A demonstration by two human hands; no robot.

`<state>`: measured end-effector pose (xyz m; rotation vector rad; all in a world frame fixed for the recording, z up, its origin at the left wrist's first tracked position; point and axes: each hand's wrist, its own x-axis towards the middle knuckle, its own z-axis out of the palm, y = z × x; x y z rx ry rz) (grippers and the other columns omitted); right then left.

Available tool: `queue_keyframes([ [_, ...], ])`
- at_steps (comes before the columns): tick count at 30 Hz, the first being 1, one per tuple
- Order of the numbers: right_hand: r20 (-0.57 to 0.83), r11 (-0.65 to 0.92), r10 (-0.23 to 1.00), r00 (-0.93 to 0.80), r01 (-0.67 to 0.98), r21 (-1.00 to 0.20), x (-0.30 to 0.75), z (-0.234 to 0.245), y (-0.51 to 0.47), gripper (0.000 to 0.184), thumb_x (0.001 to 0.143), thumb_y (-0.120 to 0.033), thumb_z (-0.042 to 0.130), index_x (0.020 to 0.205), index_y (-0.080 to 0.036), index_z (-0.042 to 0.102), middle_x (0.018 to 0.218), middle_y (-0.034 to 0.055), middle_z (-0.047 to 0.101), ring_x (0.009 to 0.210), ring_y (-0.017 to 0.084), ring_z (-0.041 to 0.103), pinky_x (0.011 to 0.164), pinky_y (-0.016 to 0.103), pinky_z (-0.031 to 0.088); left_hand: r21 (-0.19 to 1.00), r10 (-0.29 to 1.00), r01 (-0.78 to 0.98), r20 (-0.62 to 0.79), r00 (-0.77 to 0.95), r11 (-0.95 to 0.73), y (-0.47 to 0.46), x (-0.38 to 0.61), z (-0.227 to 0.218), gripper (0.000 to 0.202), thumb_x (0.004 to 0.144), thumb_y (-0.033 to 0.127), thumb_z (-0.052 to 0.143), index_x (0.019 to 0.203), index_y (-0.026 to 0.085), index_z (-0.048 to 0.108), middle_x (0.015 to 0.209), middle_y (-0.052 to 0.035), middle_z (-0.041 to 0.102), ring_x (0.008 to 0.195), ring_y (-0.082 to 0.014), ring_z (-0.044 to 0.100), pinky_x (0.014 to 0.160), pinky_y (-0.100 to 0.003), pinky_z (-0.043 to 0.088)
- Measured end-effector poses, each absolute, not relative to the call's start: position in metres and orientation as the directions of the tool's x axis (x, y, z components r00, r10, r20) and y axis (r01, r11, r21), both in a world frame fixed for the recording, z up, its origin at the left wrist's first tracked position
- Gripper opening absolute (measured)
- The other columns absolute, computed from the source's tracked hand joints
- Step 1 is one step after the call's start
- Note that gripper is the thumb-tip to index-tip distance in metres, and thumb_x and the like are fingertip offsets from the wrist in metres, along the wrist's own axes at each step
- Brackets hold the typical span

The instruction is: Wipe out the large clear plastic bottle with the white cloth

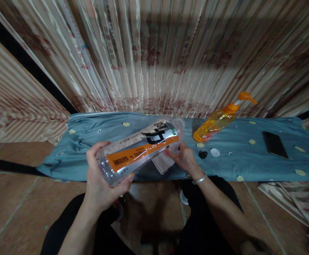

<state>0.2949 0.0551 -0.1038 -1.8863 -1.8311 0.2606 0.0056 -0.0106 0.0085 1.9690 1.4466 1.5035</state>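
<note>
Fingers of the left hand (98, 191) are spread wide around the base end of a large clear plastic bottle (141, 147) with a silver-and-orange label, thumb on the near side and the other digits over the far side; fingers of the right hand (184, 159) are bent closely on a pale cloth (163, 163) at the bottle's near side, toward the neck end, though part of this hold is hidden. The step in hand appears to be wiping the bottle: the left hand steadies, the right works the cloth. The next move would call for a firm hold at the base while the cloth stays pressed to the curved, probably slippery wall. The left wrist rises from below the bottle's base; the right forearm, with a bracelet (199, 179), slants in from the lower right of the bottle. The bottle lies tilted above the tabletop (247, 159), neck end up and to the right; whether it touches the covering cannot be told. Right of the bottle are a small black object (203, 154) and a white disc (215, 152) just beside it; beyond these, an orange pump bottle (215, 124); farthest right of the bottle, a black smartphone (275, 144). Behind the bottle hangs a striped curtain (154, 53).
</note>
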Motion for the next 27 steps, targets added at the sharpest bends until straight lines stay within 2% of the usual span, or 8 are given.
queue_keyframes([
  [4,0.191,0.011,0.978,0.087,0.888,-0.459,0.294,-0.103,0.055,0.054,0.087,-0.052,0.076,0.120,-0.013,0.057,0.091,0.0149,0.079,0.083,0.031,0.078,0.068,0.033,0.056,0.716,0.828,0.535,0.558,-0.052,-0.449,-0.010,0.005,0.008,0.074,0.069,0.053,0.081,0.129,0.027,0.047,0.115,-0.0098,0.063,0.091,-0.0306,0.069,0.073,-0.050,0.063],
  [9,0.193,0.023,0.978,0.082,0.874,-0.485,0.294,-0.100,0.054,0.052,0.088,-0.047,0.076,0.122,-0.013,0.057,0.094,0.0151,0.079,0.087,0.031,0.078,0.070,0.035,0.058,0.731,0.836,0.522,0.545,-0.059,-0.440,-0.010,0.005,0.007,0.075,0.069,0.052,0.082,0.129,0.026,0.047,0.111,-0.0087,0.063,0.088,-0.0291,0.069,0.071,-0.048,0.062],
  [17,0.125,-0.045,0.986,0.114,0.889,-0.456,0.291,-0.093,0.053,0.053,0.086,-0.045,0.080,0.120,-0.012,0.058,0.096,0.0164,0.079,0.089,0.031,0.079,0.072,0.033,0.057,0.690,0.814,0.541,0.581,-0.017,-0.481,-0.011,0.004,0.010,0.072,0.073,0.050,0.081,0.131,0.025,0.046,0.112,-0.0090,0.062,0.088,-0.0290,0.070,0.071,-0.047,0.061],
  [22,0.150,-0.025,0.983,0.108,0.883,-0.468,0.291,-0.095,0.053,0.052,0.086,-0.045,0.079,0.120,-0.012,0.058,0.095,0.0151,0.079,0.087,0.030,0.078,0.071,0.032,0.056,0.688,0.815,0.556,0.579,-0.031,-0.467,-0.010,0.004,0.008,0.073,0.072,0.053,0.081,0.130,0.026,0.047,0.114,-0.0096,0.062,0.089,-0.0298,0.070,0.072,-0.048,0.062],
  [27,0.172,0.001,0.980,0.095,0.872,-0.489,0.293,-0.098,0.053,0.049,0.088,-0.045,0.077,0.119,-0.013,0.059,0.097,0.0169,0.079,0.089,0.032,0.078,0.074,0.036,0.058,0.701,0.822,0.542,0.568,-0.033,-0.463,-0.010,0.005,0.008,0.074,0.071,0.053,0.081,0.130,0.027,0.046,0.111,-0.0084,0.063,0.088,-0.0292,0.070,0.071,-0.048,0.062],
])
